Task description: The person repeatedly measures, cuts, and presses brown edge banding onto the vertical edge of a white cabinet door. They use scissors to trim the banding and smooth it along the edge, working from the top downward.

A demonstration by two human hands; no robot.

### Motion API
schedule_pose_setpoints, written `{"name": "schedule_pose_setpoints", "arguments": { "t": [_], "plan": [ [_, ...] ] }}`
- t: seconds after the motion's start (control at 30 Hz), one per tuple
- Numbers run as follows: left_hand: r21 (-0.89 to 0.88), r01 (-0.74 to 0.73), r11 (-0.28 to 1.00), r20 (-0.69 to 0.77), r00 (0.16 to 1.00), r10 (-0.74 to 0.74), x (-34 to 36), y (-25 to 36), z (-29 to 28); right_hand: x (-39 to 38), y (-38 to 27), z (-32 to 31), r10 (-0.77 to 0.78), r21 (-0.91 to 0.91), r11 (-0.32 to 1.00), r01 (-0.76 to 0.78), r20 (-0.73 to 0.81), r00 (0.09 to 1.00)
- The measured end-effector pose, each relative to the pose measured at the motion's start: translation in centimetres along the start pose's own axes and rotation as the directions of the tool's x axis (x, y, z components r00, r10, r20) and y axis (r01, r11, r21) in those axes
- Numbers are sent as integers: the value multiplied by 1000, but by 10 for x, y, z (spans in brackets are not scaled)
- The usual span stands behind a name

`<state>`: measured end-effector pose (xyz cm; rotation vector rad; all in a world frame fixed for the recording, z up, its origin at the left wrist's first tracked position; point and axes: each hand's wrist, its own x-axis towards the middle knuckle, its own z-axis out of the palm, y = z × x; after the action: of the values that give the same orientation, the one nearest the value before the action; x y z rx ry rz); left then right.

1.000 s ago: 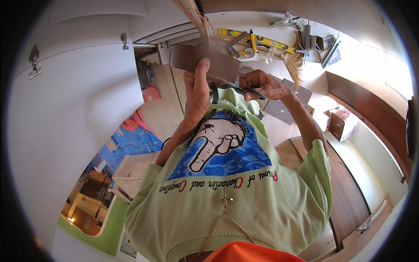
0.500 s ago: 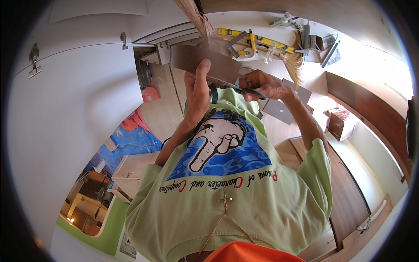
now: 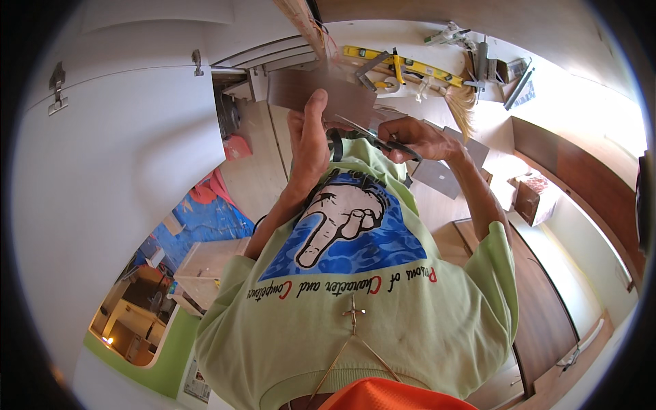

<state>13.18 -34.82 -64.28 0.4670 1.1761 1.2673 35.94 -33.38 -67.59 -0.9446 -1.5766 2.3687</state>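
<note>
A thin, dark brown wood-grain strip point(image 3: 342, 97) is held up in front of my chest. My left hand point(image 3: 312, 143) grips its lower edge, thumb on the near face and the fingers mostly hidden behind. In my right hand point(image 3: 425, 141) is a pair of scissors point(image 3: 362, 130) with dark handles. Their slim metal blades point up and left, along the strip's lower right part. Whether the blades touch the strip or only pass in front of it, I cannot tell.
Ahead on the floor lie a yellow spirit level point(image 3: 437, 70), a dark try square point(image 3: 374, 67) and a straw broom point(image 3: 461, 111). A white cabinet door point(image 3: 130, 143) with hinges fills the left. Grey sheets point(image 3: 437, 179) lie at right, near a brown panel point(image 3: 540, 294).
The scissors have turned in my right hand, so their blades now show pointing up and left across the strip. The strip has shifted slightly, still in my left hand.
</note>
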Motion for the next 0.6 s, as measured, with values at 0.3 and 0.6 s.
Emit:
{"name": "schedule_pose_setpoints", "arguments": {
  "t": [0.3,0.6],
  "plan": [
    [40,-15,999,93,996,11,2,-10,-5,4,10,-3,-91,51,995,92,-17,996],
    [-35,39,999,142,989,-34,7,-11,-12,2,4,-4,-57,71,996,60,-53,997]
  ]
}}
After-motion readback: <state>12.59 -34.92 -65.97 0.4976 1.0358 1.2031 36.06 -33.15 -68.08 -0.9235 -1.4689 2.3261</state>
